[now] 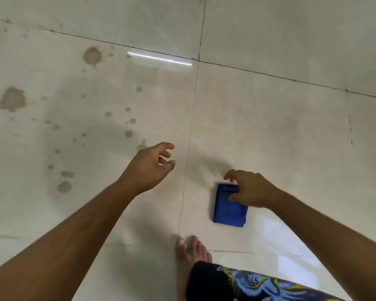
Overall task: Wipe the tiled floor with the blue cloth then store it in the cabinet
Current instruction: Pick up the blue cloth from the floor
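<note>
On the tiled floor [269, 118], right of a grout line: one folded blue cloth [229, 210], lying flat.

The right hand [249, 189] is over the cloth's far end, fingers loosely spread, thumb against the fabric; whether it grips, cannot tell. The cloth's long axis runs away from the person, near end toward one bare foot [191, 249]. The left hand [150, 168] hovers apart, fingers loosely curled, holding nothing. Many brownish stains [92, 55] spot the left tile.

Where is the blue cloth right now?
In the head view, the folded blue cloth lies on the tiled floor, lower right of centre, under the right hand and just ahead of the bare foot.
</note>
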